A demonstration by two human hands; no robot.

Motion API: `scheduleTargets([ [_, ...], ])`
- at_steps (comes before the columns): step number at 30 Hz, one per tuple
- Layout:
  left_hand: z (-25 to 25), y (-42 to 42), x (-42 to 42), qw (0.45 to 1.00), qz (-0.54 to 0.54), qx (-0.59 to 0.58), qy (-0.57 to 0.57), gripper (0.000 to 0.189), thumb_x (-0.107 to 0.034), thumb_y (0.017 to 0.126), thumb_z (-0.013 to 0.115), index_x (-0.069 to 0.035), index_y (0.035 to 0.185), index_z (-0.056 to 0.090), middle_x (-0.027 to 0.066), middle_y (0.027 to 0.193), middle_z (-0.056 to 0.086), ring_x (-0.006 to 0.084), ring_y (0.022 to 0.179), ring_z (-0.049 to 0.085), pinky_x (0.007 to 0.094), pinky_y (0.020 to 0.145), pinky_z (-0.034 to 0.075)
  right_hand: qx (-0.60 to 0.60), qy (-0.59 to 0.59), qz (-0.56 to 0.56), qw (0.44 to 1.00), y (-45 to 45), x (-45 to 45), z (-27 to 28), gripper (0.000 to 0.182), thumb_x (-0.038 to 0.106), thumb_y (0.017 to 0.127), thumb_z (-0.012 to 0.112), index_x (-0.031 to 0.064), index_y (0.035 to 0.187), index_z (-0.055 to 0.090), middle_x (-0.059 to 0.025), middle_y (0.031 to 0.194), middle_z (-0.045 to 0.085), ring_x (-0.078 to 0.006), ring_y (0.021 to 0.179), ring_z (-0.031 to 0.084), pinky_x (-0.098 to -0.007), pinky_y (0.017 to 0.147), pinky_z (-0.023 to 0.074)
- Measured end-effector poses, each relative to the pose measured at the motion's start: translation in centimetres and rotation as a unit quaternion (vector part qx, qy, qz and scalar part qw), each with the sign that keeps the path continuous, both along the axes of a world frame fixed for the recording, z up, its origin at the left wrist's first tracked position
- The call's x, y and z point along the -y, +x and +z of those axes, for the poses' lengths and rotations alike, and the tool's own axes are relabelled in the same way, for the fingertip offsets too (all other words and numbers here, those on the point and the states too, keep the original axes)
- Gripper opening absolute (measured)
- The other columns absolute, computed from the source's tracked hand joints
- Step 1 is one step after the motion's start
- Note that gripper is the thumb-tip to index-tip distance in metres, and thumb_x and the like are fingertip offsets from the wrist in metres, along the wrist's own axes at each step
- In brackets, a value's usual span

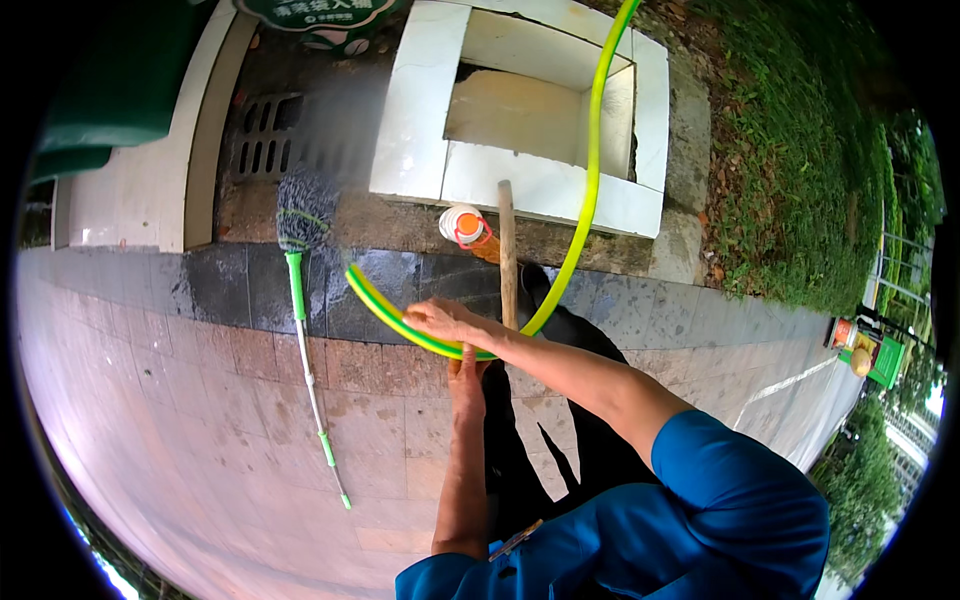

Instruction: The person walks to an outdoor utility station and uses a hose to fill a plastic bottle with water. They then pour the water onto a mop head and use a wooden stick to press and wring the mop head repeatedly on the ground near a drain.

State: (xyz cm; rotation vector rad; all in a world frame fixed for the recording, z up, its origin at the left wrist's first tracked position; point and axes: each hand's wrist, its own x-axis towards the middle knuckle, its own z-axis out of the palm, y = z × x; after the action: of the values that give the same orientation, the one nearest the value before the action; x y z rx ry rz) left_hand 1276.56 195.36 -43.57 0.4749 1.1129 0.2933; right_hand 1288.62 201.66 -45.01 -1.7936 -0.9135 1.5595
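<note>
A yellow-green garden hose [590, 184] comes down from the top, bends in front of my legs and ends at the left. My right hand [437, 318] grips it a short way behind its open end. Just below, my left hand [468, 379] holds the same hose at the bend. A misty spray spreads from the hose end over a mop with a grey string head [304, 210], which lies on the wet dark paving. The mop's pole has light green grips. Part of each hand's fingers is hidden by the hose and the other hand.
A white-tiled open box [517, 176] stands ahead. Before it are a plastic bottle with an orange cap [469, 223] and a wooden stick [508, 247]. A drain grate [266, 135] and green bin [112, 90] are at left, grass [795, 187] at right.
</note>
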Motion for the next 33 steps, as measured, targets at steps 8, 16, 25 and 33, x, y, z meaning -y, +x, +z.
scheduleTargets([
  [8, -0.2, 2.3, -8.6, 0.983, 0.053, -0.153, 0.086, 0.051, -0.051, 0.088, 0.051, -0.001, 0.093, 0.058, 0.0146, 0.089, 0.063, 0.0233, 0.082, 0.062, 0.0332, 0.071, 0.053, 0.04, 0.012, 0.077, 0.996, 7.1, 5.5, 0.0, 0.035, 0.03, 0.085, 0.062, 0.0027, 0.106, 0.061, -0.0127, 0.092, 0.066, -0.0272, 0.086, 0.064, -0.037, 0.074, 0.0479],
  [16, 3.2, 15.1, -16.3, 0.957, 0.09, -0.216, 0.169, 0.047, -0.051, 0.085, 0.056, -0.004, 0.087, 0.056, 0.0079, 0.074, 0.061, 0.0138, 0.067, 0.057, 0.025, 0.057, 0.043, 0.234, 0.168, 0.177, 0.941, 17.9, 7.9, -2.0, 0.063, 0.036, 0.073, 0.071, 0.0098, 0.124, 0.044, -0.0029, 0.092, 0.059, -0.0208, 0.09, 0.057, -0.0361, 0.083, 0.0376],
  [25, -6.0, 23.5, -22.4, 0.948, 0.09, -0.259, 0.162, 0.037, -0.04, 0.087, 0.057, -0.004, 0.081, 0.055, 0.0062, 0.065, 0.058, 0.0092, 0.048, 0.044, 0.0223, 0.047, 0.033, 0.169, 0.188, 0.015, 0.967, 26.2, 4.1, -6.3, 0.015, 0.015, 0.081, 0.061, 0.0051, 0.092, 0.061, -0.0092, 0.089, 0.064, -0.0274, 0.082, 0.059, -0.037, 0.075, 0.044],
  [33, -18.0, 24.2, -25.7, 0.807, -0.116, -0.417, 0.403, 0.042, -0.041, 0.083, 0.055, -0.001, 0.098, 0.059, 0.011, 0.098, 0.055, 0.0229, 0.097, 0.044, 0.0402, 0.086, 0.031, 0.417, 0.119, 0.021, 0.901, 37.8, 1.7, -19.5, 0.009, 0.009, 0.08, 0.055, 0.0046, 0.078, 0.062, -0.0062, 0.077, 0.062, -0.0287, 0.076, 0.058, -0.037, 0.066, 0.048],
])
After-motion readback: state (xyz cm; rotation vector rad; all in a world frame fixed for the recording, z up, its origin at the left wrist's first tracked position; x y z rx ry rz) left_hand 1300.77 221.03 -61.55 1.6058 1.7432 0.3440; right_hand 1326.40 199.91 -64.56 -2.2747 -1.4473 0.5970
